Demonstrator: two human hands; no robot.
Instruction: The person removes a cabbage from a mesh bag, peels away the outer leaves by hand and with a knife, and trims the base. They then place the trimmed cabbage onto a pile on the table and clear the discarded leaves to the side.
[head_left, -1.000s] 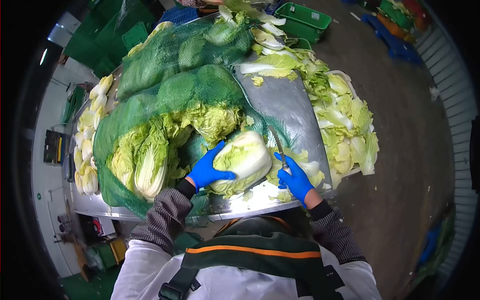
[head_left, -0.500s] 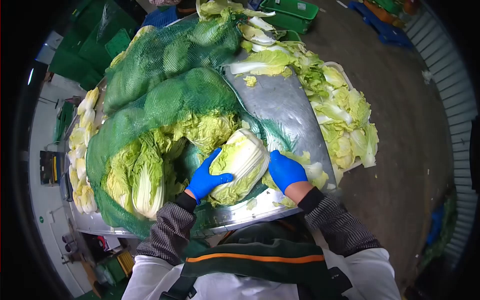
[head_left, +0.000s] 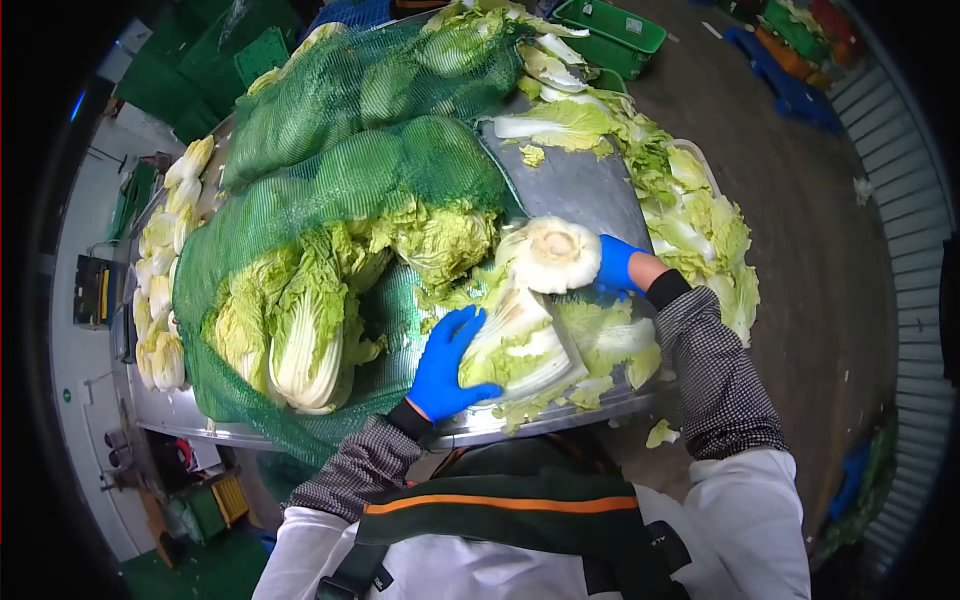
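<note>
1. Since half a second ago the pale yellow-green napa cabbage (head_left: 525,340) has been swung round. Its round white cut stump now faces up at its 12 o'clock end, and the right hand (head_left: 615,265) has moved from its 3 o'clock flank to behind that stump.
2. The cabbage lies at the near edge of the shiny steel desk (head_left: 575,185), on loose leaves.
3. The left hand (head_left: 445,365), in a blue glove, has its grip clamped on the cabbage's leafy side at 8 o'clock, fingers spread over the leaves.
4. The right hand, also in a blue glove, grips the stump at 1 o'clock, with its fingers mostly hidden behind it.
5. At 9 to 11 o'clock of the cabbage, green mesh sacks (head_left: 350,190) full of cabbages are piled up, the nearest one open.
6. At 2 o'clock, a heap of trimmed green leaves (head_left: 690,220) spills along the desk's edge.
7. At the far 9 o'clock side stands a row of pale trimmed cabbages (head_left: 165,260).
8. Green plastic crates (head_left: 610,25) sit on the floor at 12 o'clock.
</note>
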